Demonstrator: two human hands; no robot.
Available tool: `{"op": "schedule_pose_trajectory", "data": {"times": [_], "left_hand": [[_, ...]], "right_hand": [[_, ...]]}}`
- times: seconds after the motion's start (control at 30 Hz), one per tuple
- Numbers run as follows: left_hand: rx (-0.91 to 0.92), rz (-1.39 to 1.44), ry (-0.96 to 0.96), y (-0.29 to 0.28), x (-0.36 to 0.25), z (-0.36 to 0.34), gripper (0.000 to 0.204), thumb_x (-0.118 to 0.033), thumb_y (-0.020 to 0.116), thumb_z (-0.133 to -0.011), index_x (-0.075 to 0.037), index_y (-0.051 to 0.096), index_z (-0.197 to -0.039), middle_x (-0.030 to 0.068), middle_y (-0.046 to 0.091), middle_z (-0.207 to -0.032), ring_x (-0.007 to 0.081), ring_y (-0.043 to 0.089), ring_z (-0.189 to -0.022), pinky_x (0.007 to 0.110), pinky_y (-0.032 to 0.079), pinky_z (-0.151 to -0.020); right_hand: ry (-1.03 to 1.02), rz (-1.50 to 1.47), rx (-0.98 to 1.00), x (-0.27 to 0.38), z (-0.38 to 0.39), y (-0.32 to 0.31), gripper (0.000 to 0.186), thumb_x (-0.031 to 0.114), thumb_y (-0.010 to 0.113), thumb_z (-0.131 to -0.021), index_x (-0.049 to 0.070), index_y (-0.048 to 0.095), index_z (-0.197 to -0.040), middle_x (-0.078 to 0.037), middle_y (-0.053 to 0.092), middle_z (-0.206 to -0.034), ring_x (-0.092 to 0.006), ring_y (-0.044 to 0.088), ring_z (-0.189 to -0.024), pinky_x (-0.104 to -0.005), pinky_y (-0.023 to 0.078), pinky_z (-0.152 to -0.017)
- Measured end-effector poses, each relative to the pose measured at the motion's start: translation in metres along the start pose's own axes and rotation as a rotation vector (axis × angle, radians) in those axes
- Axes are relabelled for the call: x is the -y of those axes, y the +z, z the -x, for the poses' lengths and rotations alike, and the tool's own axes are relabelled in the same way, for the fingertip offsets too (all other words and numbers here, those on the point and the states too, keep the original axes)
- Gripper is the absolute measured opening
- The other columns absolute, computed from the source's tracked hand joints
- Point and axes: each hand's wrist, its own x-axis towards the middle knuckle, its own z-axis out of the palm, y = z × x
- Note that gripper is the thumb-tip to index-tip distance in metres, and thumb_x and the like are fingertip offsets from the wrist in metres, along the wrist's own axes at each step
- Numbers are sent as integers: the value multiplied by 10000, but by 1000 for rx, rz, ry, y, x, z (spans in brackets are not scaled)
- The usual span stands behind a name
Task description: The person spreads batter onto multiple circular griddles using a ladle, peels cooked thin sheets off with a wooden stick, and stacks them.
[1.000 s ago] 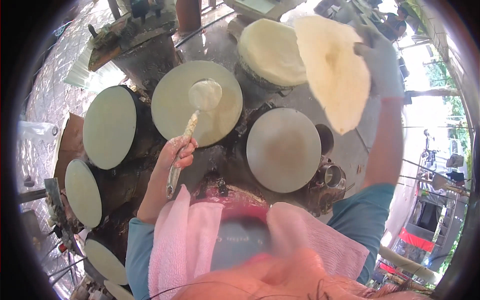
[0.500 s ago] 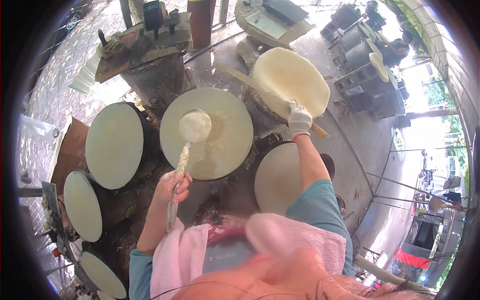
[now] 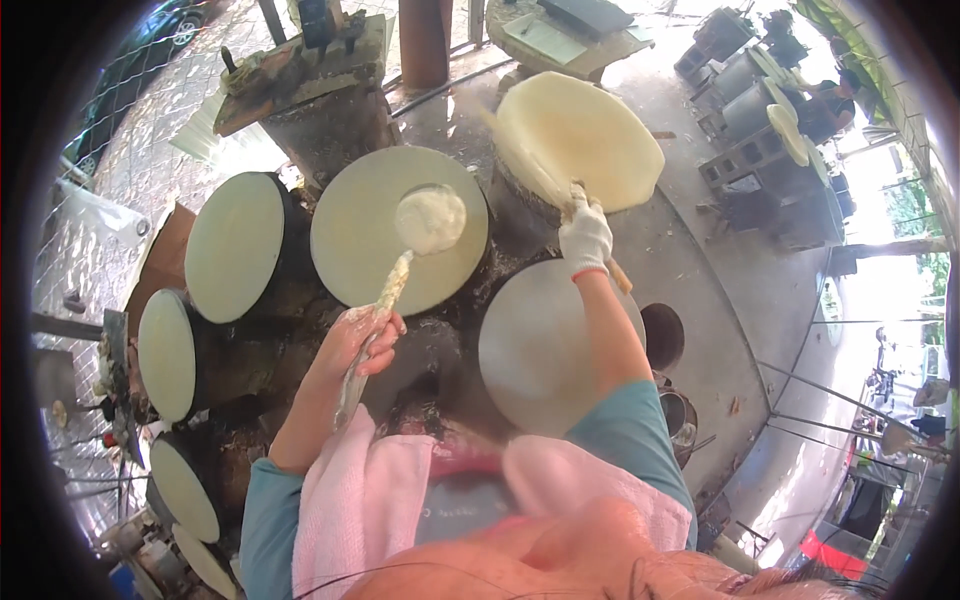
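My left hand [image 3: 368,340] grips a ladle [image 3: 392,290] by its batter-crusted handle. The ladle's round end [image 3: 431,219], full of or coated with pale batter, is over the right part of a large round griddle [image 3: 355,200]. A white knit glove covers my right hand [image 3: 586,236], whose fingers pinch the near edge of a big, thin, pale-yellow flatbread sheet [image 3: 580,135]. Close under that hand pokes out the end of a flat wooden stick [image 3: 620,275]; whether my fingers also hold it, I cannot tell. The sheet hides most of whatever lies beneath it.
Another round griddle [image 3: 540,345] sits below my right forearm. More griddles [image 3: 235,248] [image 3: 167,355] [image 3: 185,487] line the left side. A cluttered stand [image 3: 335,100] is beyond them, beside a brown post [image 3: 424,45]. At the far right, a person [image 3: 830,105] is near block-built stoves [image 3: 745,170].
The ladle's end has moved rightward over the griddle. My right hand has drawn the flatbread slightly, and the whole view has shifted, bringing more of the right griddle into sight.
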Motion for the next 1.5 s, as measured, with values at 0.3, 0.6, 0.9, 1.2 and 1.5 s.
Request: {"op": "schedule_pose_trajectory", "data": {"times": [0.3,0.6,0.9,1.2,1.5], "left_hand": [[190,-188,-70,146,98,-34,302,-229,434,-977,40,523,-873,-1,368,-529,65,302,-320,208,253,-304],[-211,-1480,1038,138,307,-173,426,-330,587,-862,60,542,-1027,183,634,-740,342,621,-631,410,511,-621],[-247,-1188,1041,103,178,-122,219,-99,616,-854,22,560,-1027,222,618,-836,341,625,-684,334,474,-514],[-221,-2318,1174,5,214,-44,263,-64,502,-885,-51,596,-1130,111,569,-1152,256,576,-988,410,438,-802],[-292,-1084,600,12,197,5,101,-90,549,-892,9,530,-895,103,523,-635,169,495,-549,300,410,-515]], "right_hand": [[485,-776,-76,-148,260,-88,494,228,603,-891,33,461,-1322,-127,575,-1247,-101,584,-1008,-264,449,-865],[744,-390,43,-139,396,-106,487,342,545,-915,186,437,-1363,-155,637,-981,-273,638,-807,-340,502,-695],[898,-1115,23,-117,401,-48,420,183,600,-895,63,515,-1288,-46,670,-918,-127,602,-765,-258,496,-704],[997,-1091,190,-92,384,-47,401,187,594,-905,42,527,-1272,-33,650,-972,-92,578,-818,-224,484,-749],[950,-1091,284,-124,363,-61,416,150,603,-895,9,517,-1276,26,604,-911,-16,505,-723,-173,445,-652]]}}
